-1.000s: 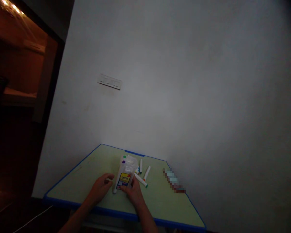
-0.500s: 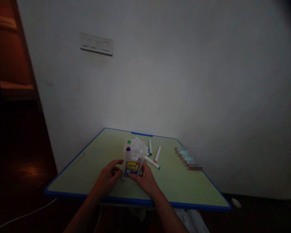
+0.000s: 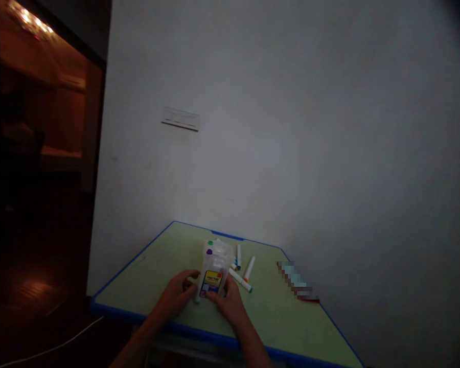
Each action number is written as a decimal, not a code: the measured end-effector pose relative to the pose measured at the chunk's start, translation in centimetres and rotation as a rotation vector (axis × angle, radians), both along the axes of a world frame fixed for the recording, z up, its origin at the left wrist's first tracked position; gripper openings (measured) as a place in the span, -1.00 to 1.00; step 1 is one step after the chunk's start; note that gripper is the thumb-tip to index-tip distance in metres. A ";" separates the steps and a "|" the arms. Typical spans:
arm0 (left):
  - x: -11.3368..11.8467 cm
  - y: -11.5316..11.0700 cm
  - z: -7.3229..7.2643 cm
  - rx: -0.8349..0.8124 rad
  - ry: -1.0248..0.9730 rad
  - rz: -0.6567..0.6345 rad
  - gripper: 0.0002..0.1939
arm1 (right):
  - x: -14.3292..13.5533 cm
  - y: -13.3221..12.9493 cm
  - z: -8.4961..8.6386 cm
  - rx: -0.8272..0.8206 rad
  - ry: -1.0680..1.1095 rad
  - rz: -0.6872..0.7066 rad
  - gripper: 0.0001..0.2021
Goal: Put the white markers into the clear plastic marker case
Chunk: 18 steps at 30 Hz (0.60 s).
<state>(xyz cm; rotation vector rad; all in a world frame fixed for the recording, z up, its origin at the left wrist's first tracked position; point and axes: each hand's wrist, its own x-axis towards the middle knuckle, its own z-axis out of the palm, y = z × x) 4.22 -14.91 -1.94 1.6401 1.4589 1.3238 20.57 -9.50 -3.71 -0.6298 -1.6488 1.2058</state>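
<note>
A translucent marker case (image 3: 216, 259) stands slightly tilted near the middle of the table, with a yellow and dark label on its front. A green and a purple end show at its upper left. My right hand (image 3: 230, 302) grips its lower right side, thumb across the label. At the left edge, my left hand (image 3: 178, 295) has bent fingers against the case, some fingertips hidden. Below them is a small pale-blue end I cannot identify. Behind and right of the case lie a green-ended marker (image 3: 241, 281), an orange-ended marker (image 3: 249, 269) and a dark-ended marker (image 3: 238, 256).
The pale green table (image 3: 287, 327) has a blue rim and stands against a grey wall (image 3: 291, 128). A blurred flat object (image 3: 298, 282) lies by its right edge. A switch plate (image 3: 181, 119) is on the wall. A white cable (image 3: 61, 346) runs along the floor.
The view has shifted up and left, so table, hands and case appear lower and more of the doorway shows. Both hands keep about the same pose at the case.
</note>
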 end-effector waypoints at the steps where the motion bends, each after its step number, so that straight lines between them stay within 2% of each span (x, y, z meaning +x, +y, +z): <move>1: 0.0 0.0 0.0 0.007 -0.006 -0.002 -0.55 | 0.0 0.1 -0.1 0.009 0.005 0.006 -0.46; 4: 0.0 0.0 -0.1 0.015 -0.025 -0.015 -0.47 | 0.0 0.1 -0.1 0.025 0.021 0.033 -0.47; 7: 0.0 -0.2 -0.1 0.024 -0.058 -0.086 -0.35 | 0.0 -0.1 0.1 0.007 0.029 0.053 -0.47; 11: 0.2 -0.3 0.1 0.010 -0.090 -0.151 -0.25 | 0.0 -0.4 0.5 0.039 0.013 0.021 -0.48; 18: 0.2 0.1 -0.2 0.072 -0.188 -0.294 -0.34 | 0.0 -0.2 0.5 0.059 0.020 0.020 -0.45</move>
